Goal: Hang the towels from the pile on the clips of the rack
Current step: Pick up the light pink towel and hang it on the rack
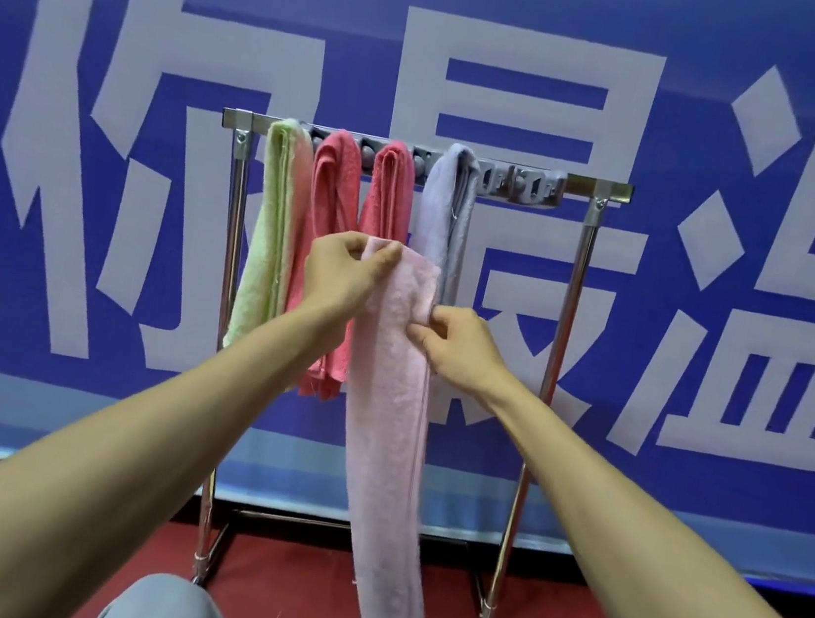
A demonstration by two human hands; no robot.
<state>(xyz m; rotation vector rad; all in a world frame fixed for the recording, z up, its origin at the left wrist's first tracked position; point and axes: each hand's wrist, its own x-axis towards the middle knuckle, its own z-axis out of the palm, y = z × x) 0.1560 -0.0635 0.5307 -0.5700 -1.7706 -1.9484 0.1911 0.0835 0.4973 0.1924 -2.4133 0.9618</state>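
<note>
Pink terry towel [389, 410] hangs from both hands. The grip of the left hand [342, 274] pinches its top edge; the right hand [462, 347] pinches its side lower.

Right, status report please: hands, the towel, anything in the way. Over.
Left hand pinches pale pink towel at its top edge; right hand pinches its side lower down. Towel not yet clipped. Free clips at right end of rack, nothing blocking.

Free clips [535, 186] rt of lilac towel [445, 210]
</note>
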